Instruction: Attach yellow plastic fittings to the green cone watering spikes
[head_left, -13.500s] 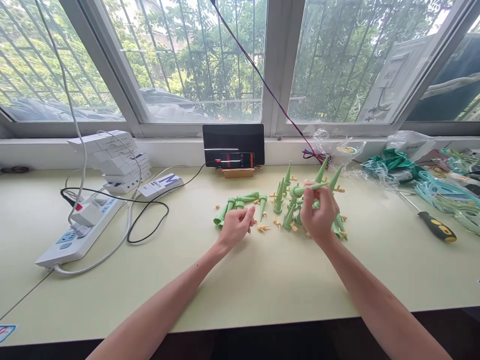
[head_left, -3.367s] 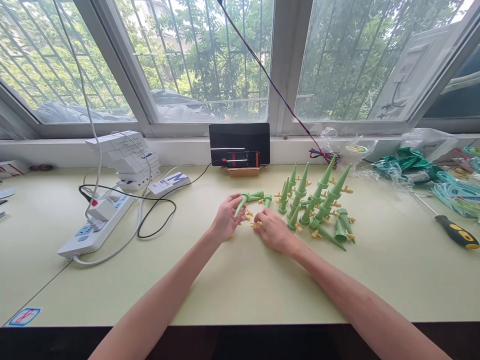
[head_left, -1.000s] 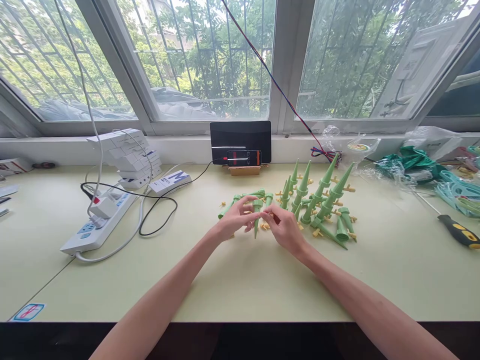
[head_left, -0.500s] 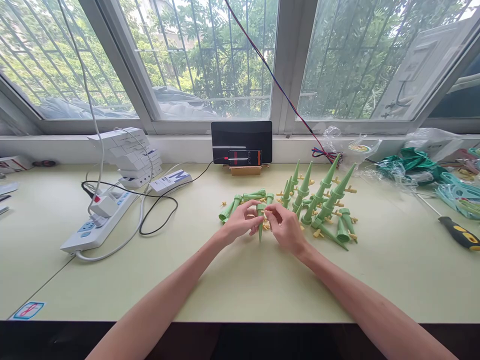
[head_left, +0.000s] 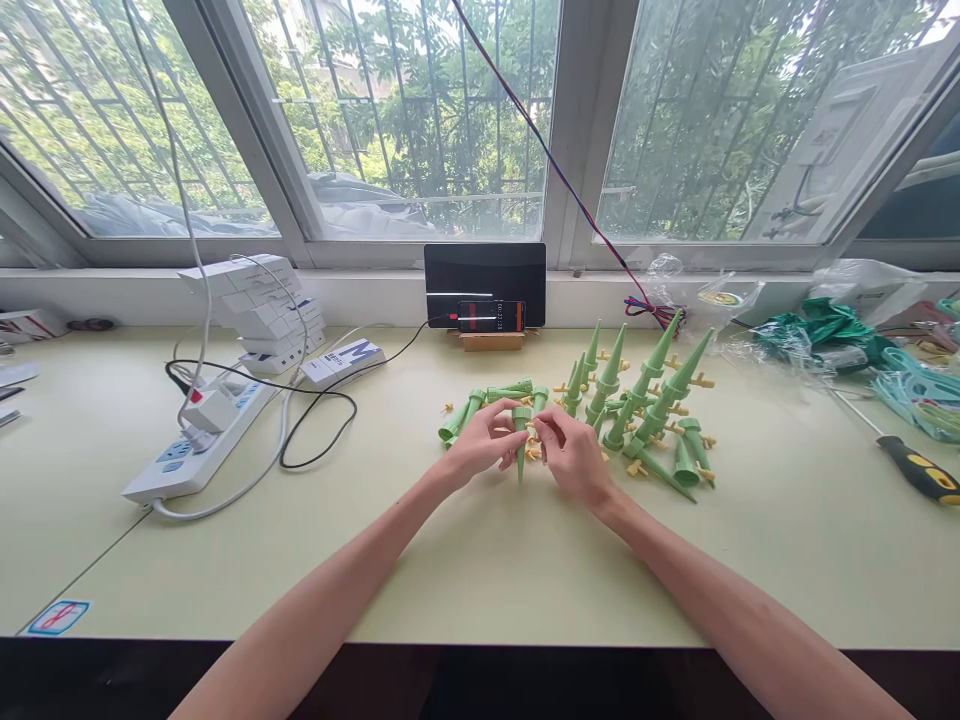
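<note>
Your left fingers (head_left: 502, 408) grip a spike (head_left: 521, 455), right fingers (head_left: 551, 426) its valve (head_left: 533, 424); valved spikes (head_left: 651, 370) right of it, bare ones (head_left: 510, 390) left.

Slim forearms (head_left: 337, 573), bare up to the edge of view, tapered to narrow, bare wrists (head_left: 448, 472), while the left hand (head_left: 481, 442) and right hand (head_left: 571, 456), likewise bare, displayed long, slender fingers (head_left: 507, 442).

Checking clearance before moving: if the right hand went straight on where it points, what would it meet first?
Likely the green spike held in the left hand; any gap before it is unclear.
</note>
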